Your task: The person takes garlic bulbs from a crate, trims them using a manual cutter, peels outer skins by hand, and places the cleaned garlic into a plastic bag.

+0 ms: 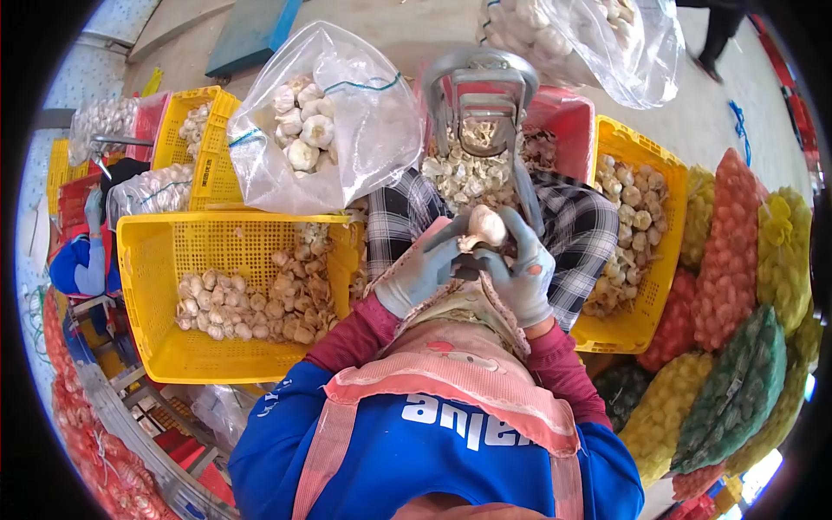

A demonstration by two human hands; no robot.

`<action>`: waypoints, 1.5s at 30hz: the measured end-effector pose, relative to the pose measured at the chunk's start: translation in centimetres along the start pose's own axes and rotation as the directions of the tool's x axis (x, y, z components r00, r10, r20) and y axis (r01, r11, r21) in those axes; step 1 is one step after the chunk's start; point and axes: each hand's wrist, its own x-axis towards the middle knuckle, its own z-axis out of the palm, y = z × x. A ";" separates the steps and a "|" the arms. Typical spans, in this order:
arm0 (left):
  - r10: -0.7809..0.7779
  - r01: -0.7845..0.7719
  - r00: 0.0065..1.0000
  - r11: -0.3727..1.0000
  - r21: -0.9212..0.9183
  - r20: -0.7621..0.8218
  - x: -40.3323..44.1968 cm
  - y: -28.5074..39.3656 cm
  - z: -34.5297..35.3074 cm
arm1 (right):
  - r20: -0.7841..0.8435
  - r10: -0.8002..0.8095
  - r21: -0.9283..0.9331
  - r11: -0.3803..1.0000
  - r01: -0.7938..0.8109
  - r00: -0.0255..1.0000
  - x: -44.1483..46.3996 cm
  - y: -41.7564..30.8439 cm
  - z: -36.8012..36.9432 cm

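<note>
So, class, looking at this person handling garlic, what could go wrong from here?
The garlic bulb might slip: gloved fingers of the left hand and right hand pinch it.

The plastic bag, seemingly open, might tip and spill.

The right hand could knock the nearby metal frame.

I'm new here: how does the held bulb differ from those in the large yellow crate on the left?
The held bulb sits between left hand and right hand; the crate bulbs lie heaped. The held bulb looks mostly white; many crate bulbs look browner. Both are garlic.
</note>
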 end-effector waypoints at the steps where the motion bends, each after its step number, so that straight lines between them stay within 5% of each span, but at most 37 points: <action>1: 0.024 -0.012 0.997 0.984 -0.176 0.067 0.4 -0.3 -0.4 | 0.025 -0.093 -0.096 0.991 0.095 0.995 0.7 -0.4 0.0; 2: 0.044 -0.001 0.978 0.978 -0.208 0.204 1.2 0.4 -0.7 | 0.023 -0.133 -0.056 0.989 0.135 0.991 1.2 -0.6 0.1; 4: 0.140 -0.124 0.989 0.959 -0.254 0.045 1.2 0.4 0.0 | 0.143 -0.286 -0.181 0.933 0.310 0.947 2.3 0.2 0.2; 5: 0.222 -0.226 0.972 0.973 0.038 0.080 1.8 0.7 -0.6 | 0.157 -0.307 -0.194 0.922 0.334 0.939 2.9 -0.1 0.3; 8: 0.195 -0.195 0.981 0.966 0.168 0.015 2.4 1.0 -1.2 | 0.204 -0.398 -0.136 0.893 0.429 0.894 4.6 -1.5 -0.9; 9: 0.183 -0.181 0.983 0.979 0.093 -0.009 2.8 1.0 -1.7 | 0.089 -0.452 -0.121 0.879 0.460 0.887 5.0 -2.1 -1.3; 11: 0.268 -0.271 0.960 0.962 0.019 0.085 3.2 1.5 -2.2 | -0.067 -0.416 -0.124 0.905 0.407 0.907 5.8 -1.0 -2.1; 12: 0.294 -0.300 0.949 0.953 0.042 0.116 3.2 1.9 -2.2 | -0.104 -0.289 -0.385 0.894 0.229 0.952 6.2 -1.0 -2.0; 13: 0.304 -0.310 0.946 0.950 0.038 0.113 3.4 2.0 -2.2 | -0.077 -0.114 -0.244 0.965 0.092 0.991 6.4 0.6 -1.6; 14: 0.328 -0.333 0.939 0.942 0.041 0.107 3.7 2.1 -2.1 | 0.138 -0.063 -0.155 0.984 0.085 0.988 5.4 4.4 -2.0; 15: 0.353 -0.359 0.930 0.932 0.045 0.108 4.2 2.4 -2.1 | 0.330 0.254 0.121 0.944 -0.308 0.909 5.3 3.8 -2.5; 16: 0.331 -0.334 0.941 0.942 0.025 0.076 4.4 2.3 -2.3 | 0.241 0.207 0.108 0.965 -0.238 0.948 5.0 3.1 -2.5; 19: 0.332 -0.335 0.942 0.933 0.130 0.040 4.7 3.2 -1.2 | 0.422 0.385 0.347 0.768 -0.539 0.821 4.8 -0.6 -5.5; 22: 0.341 -0.343 0.939 0.932 0.119 0.039 5.2 3.7 0.5 | 0.405 0.484 0.328 0.715 -0.617 0.776 4.1 -2.4 -6.7; 24: 0.348 -0.334 0.937 0.917 0.219 -0.028 5.5 3.5 1.2 | 0.358 0.225 0.166 0.940 -0.299 0.906 4.5 -2.7 -6.4; 25: 0.350 -0.336 0.936 0.915 0.221 -0.027 5.5 3.3 1.3 | 0.374 0.434 0.298 0.781 -0.549 0.820 4.4 -3.5 -6.7; 27: 0.323 -0.321 0.946 0.946 0.044 -0.034 5.5 3.2 1.5 | 0.430 0.417 0.231 0.807 -0.544 0.801 5.0 -4.3 -7.4; 32: 0.219 -0.222 0.975 0.973 -0.065 -0.042 4.9 3.9 2.1 | 0.423 0.579 0.361 0.598 -0.716 0.697 5.0 -5.4 -7.8; 34: 0.279 -0.276 0.960 0.960 0.055 -0.042 5.3 3.3 1.4 | 0.442 0.446 0.331 0.725 -0.604 0.778 4.6 -3.2 -7.1; 35: 0.272 -0.269 0.961 0.962 0.054 -0.044 5.4 3.4 1.3 | 0.458 0.511 0.343 0.654 -0.675 0.728 5.1 -2.8 -6.3; 38: 0.323 -0.324 0.946 0.941 0.100 0.022 5.7 4.1 1.1 | 0.344 0.246 0.267 0.900 -0.345 0.906 4.3 1.5 -4.2; 40: 0.300 -0.300 0.949 0.954 -0.017 0.097 5.7 4.5 1.0 | 0.329 0.125 0.338 0.910 -0.240 0.936 4.8 5.2 -2.9; 41: 0.287 -0.280 0.948 0.957 -0.074 0.136 5.6 4.5 0.9 | 0.352 0.016 0.209 0.973 -0.096 0.936 6.0 7.3 -2.2; 43: 0.288 -0.286 0.955 0.958 -0.036 0.065 5.7 4.1 0.7 | 0.222 0.058 0.095 0.992 -0.081 0.973 5.0 7.9 -0.8; 44: 0.310 -0.314 0.949 0.943 0.111 0.053 5.2 4.3 0.3 | 0.085 0.063 -0.032 0.998 -0.061 0.994 4.6 6.2 -0.8; 45: 0.326 -0.326 0.944 0.910 0.255 0.045 4.5 4.3 0.3 | -0.015 -0.112 -0.127 0.986 0.109 0.994 4.7 4.2 -1.7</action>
